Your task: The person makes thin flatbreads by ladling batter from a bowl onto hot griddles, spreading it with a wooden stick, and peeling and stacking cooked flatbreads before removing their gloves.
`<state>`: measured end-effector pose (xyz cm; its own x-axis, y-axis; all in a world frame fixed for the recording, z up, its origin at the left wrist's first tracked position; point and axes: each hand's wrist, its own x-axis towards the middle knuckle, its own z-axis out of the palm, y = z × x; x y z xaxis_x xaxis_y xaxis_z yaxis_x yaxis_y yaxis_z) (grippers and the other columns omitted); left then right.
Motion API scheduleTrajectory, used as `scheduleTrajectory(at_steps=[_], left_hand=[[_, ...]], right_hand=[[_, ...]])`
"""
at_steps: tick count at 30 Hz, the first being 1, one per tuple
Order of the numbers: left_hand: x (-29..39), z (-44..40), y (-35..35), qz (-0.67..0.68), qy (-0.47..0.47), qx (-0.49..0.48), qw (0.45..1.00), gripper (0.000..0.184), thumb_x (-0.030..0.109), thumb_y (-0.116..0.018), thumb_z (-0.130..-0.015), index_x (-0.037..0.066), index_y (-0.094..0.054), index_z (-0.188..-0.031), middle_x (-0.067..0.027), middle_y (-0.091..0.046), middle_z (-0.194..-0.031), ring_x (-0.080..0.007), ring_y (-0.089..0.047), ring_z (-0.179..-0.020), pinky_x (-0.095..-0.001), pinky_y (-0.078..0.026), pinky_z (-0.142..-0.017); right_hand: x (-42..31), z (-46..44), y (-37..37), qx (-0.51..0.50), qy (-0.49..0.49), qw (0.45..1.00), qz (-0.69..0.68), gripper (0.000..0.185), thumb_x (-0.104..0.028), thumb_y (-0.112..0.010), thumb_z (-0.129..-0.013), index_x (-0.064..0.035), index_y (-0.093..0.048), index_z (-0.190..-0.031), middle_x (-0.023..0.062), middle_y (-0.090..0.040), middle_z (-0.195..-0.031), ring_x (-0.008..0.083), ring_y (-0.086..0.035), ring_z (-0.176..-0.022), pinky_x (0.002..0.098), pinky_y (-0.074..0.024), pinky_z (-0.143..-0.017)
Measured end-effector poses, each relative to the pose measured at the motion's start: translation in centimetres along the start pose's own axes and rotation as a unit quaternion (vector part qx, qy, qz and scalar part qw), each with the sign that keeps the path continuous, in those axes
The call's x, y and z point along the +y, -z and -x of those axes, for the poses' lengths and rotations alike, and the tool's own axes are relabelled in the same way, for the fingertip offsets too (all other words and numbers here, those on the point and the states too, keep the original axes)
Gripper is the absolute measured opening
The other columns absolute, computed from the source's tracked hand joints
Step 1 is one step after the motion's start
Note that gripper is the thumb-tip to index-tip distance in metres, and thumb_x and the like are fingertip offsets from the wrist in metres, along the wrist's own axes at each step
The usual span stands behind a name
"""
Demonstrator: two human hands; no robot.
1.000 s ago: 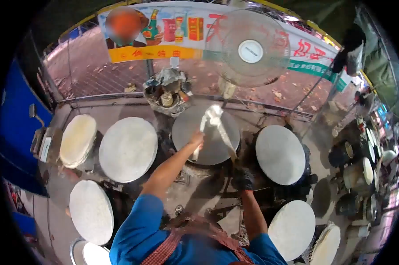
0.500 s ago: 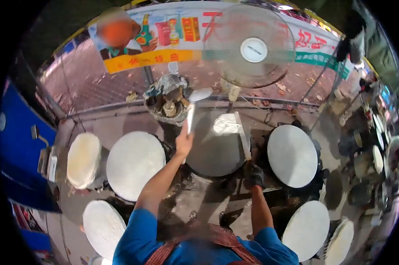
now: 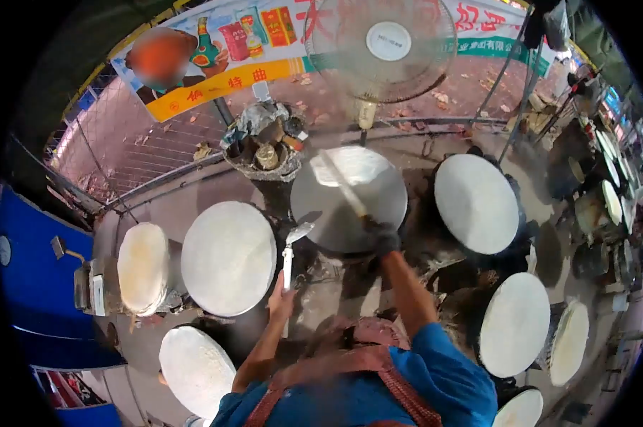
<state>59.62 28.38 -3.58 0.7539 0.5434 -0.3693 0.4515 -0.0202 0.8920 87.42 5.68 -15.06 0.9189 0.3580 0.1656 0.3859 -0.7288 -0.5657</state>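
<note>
"Where does the white batter (image 3: 355, 165) lie from you?"

"Straight ahead, on the far part of the round griddle (image 3: 321, 222), away from my body. I call it batter by its wet shine. The patch is wider from side to side than it is deep, and the griddle nearer me shows dark grey."

"Which hand is nearer to it?"

"My right hand (image 3: 380, 240), in its dark glove. It is closed round the handle of a long flat scraper (image 3: 345, 187), at the griddle's near right side, so the patch lies ahead of it and to its left."

"How does the scraper run?"

"Slantwise, away from my grip and leftward, with its far end over the left part of the patch. Its long axis crosses the patch at an angle. Whether it presses on the batter or hangs just above, I cannot tell."

"And your left hand (image 3: 281, 302)?"

"Lower and closer to my body, outside the griddle's near left edge. My fingers wrap the white handle of a scoop (image 3: 288, 260), which points away from me. Its head is at the near left rim; I cannot tell if they touch."

"What is on either side?"

"A pale round disc (image 3: 229, 257) to the left, another pale disc (image 3: 476, 204) to the right."
</note>
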Motion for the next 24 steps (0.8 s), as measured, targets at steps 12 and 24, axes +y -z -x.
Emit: scheduleTrajectory(at_steps=[12, 24], left_hand=[[-1.3, 0.0, -0.7, -0.136, -0.049, 0.057, 0.988, 0.058, 0.007, -0.058, -0.075, 0.012, -0.033, -0.127, -0.0116, -0.056, -0.097, -0.0140, -0.052, -0.077, -0.0235, -0.042, -0.069], [-1.7, 5.3, -3.3, -0.051, -0.011, 0.129, 0.990, 0.061, 0.006, -0.052, -0.071, 0.013, -0.031, -0.127, -0.0041, -0.049, -0.062, -0.0139, -0.045, -0.050, -0.0282, -0.040, -0.046]], right_hand=[[5.1, -2.2, 6.4, -0.090, -0.085, 0.933, -0.338, 0.022, -0.020, -0.048, -0.079, -0.0052, -0.058, -0.093, 0.0094, -0.059, -0.085, 0.0186, -0.054, -0.069, 0.0291, -0.0450, -0.060], [6.7, -6.2, 9.7, -0.180, 0.144, 0.910, -0.344, 0.025, -0.011, -0.043, -0.081, -0.0090, -0.056, -0.102, 0.0140, -0.056, -0.101, 0.0315, -0.053, -0.091, 0.0344, -0.0440, -0.078]])
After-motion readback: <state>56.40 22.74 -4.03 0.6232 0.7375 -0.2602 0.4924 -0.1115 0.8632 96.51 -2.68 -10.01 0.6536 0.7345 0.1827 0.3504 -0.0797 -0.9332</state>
